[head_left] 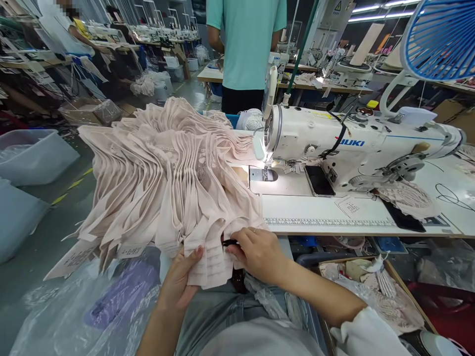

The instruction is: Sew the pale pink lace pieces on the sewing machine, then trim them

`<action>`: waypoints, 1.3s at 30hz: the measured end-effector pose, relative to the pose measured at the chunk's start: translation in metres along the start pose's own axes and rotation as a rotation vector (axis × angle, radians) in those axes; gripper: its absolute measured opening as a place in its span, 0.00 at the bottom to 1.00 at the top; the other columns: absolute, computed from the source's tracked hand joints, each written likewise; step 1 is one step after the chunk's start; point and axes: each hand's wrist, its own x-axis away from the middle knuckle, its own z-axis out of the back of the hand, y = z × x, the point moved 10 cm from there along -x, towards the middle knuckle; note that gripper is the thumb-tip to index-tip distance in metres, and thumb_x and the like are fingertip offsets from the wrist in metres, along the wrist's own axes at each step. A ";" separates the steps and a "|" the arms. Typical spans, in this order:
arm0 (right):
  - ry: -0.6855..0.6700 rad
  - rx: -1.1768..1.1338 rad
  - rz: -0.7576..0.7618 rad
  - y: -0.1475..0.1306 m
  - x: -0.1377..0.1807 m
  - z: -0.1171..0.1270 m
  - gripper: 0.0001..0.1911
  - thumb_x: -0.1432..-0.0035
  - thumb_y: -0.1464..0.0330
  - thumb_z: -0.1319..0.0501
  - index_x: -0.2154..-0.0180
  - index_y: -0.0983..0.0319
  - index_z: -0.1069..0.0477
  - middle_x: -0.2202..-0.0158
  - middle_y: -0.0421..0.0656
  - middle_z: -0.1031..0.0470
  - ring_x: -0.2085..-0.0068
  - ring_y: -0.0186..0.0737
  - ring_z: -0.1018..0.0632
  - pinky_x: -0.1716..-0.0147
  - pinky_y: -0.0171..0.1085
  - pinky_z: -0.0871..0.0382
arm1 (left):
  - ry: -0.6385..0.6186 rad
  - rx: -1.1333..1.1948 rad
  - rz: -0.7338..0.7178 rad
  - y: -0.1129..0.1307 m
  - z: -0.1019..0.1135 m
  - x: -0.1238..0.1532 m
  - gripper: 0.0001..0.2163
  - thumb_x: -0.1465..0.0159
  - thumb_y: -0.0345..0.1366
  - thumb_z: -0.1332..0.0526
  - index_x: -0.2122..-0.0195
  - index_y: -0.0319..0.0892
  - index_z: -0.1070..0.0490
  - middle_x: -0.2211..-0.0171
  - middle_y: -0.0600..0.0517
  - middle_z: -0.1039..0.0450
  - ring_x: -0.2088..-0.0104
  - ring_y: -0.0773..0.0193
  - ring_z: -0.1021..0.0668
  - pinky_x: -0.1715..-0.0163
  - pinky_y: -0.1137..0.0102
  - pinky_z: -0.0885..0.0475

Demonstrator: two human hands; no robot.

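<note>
A thick stack of pale pink garments (178,163) with lace patches hangs over the left end of the sewing table. My left hand (181,277) pinches the end of one garment's band (211,264), thumb on top, where several stitched rows run across it. Close beside it, my right hand (260,252) is closed round a small black tool (230,242), whose tip points left at the band. Most of that tool is hidden by the fingers, so its exact kind cannot be made out.
A white sewing machine (319,138) with its lamp lit stands right of the stack. A phone (319,180) lies on its bed. A blue fan (441,39) hangs upper right. Below the table is a box of fabric pieces (371,291). A person (247,44) stands ahead.
</note>
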 end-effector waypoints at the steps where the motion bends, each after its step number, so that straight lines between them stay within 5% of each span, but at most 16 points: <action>1: 0.010 0.027 0.013 -0.001 0.000 -0.001 0.12 0.31 0.63 0.48 0.64 0.63 0.33 0.73 0.39 0.27 0.73 0.35 0.29 0.74 0.36 0.47 | 0.000 0.008 0.002 -0.001 0.000 0.000 0.32 0.61 0.38 0.22 0.52 0.42 0.26 0.62 0.47 0.20 0.55 0.50 0.19 0.53 0.63 0.22; 6: 0.017 0.012 -0.125 0.025 0.009 -0.001 0.14 0.30 0.62 0.50 0.65 0.63 0.33 0.73 0.39 0.26 0.73 0.32 0.27 0.73 0.34 0.46 | 0.028 0.022 0.067 -0.017 0.014 0.000 0.32 0.62 0.42 0.22 0.54 0.42 0.25 0.58 0.46 0.21 0.53 0.49 0.20 0.52 0.62 0.23; 10: -0.101 -0.038 -0.235 0.045 0.022 -0.011 0.13 0.31 0.60 0.48 0.61 0.63 0.33 0.70 0.41 0.24 0.71 0.33 0.25 0.72 0.33 0.45 | 0.040 -0.062 0.131 -0.033 0.019 0.001 0.28 0.66 0.45 0.21 0.64 0.38 0.23 0.61 0.43 0.20 0.54 0.47 0.21 0.56 0.64 0.22; 14: -0.210 0.018 -0.154 0.035 0.031 -0.024 0.12 0.32 0.61 0.46 0.60 0.63 0.32 0.68 0.42 0.24 0.69 0.35 0.26 0.72 0.34 0.46 | 0.055 -0.126 0.080 -0.024 0.017 0.001 0.24 0.65 0.45 0.22 0.67 0.41 0.21 0.58 0.44 0.21 0.53 0.47 0.22 0.60 0.66 0.21; 19: -0.180 0.098 -0.128 0.028 0.032 -0.025 0.10 0.32 0.63 0.47 0.62 0.63 0.32 0.68 0.43 0.25 0.70 0.35 0.28 0.72 0.35 0.47 | 0.085 -0.114 0.014 -0.010 0.027 -0.001 0.23 0.61 0.45 0.23 0.63 0.46 0.21 0.56 0.47 0.21 0.53 0.50 0.22 0.62 0.69 0.22; 26: -0.179 0.055 -0.198 0.035 0.035 -0.024 0.10 0.33 0.62 0.46 0.61 0.63 0.32 0.68 0.42 0.25 0.69 0.35 0.26 0.71 0.35 0.46 | 0.026 -0.218 0.084 -0.031 0.009 -0.007 0.24 0.69 0.47 0.22 0.73 0.38 0.21 0.68 0.43 0.20 0.59 0.48 0.20 0.60 0.64 0.22; 31: -0.156 0.048 -0.167 0.028 0.036 -0.021 0.11 0.32 0.63 0.47 0.61 0.63 0.33 0.68 0.42 0.26 0.69 0.35 0.27 0.71 0.35 0.45 | 0.083 -0.124 -0.037 -0.015 0.022 -0.004 0.26 0.63 0.46 0.23 0.66 0.35 0.21 0.63 0.43 0.20 0.59 0.51 0.19 0.59 0.65 0.22; 39: -0.141 0.059 -0.047 0.006 0.022 -0.035 0.13 0.31 0.62 0.49 0.62 0.63 0.33 0.71 0.42 0.29 0.69 0.34 0.28 0.72 0.36 0.46 | 0.138 -0.053 -0.002 -0.009 0.029 0.007 0.26 0.66 0.42 0.21 0.65 0.36 0.22 0.65 0.45 0.20 0.59 0.52 0.19 0.58 0.67 0.21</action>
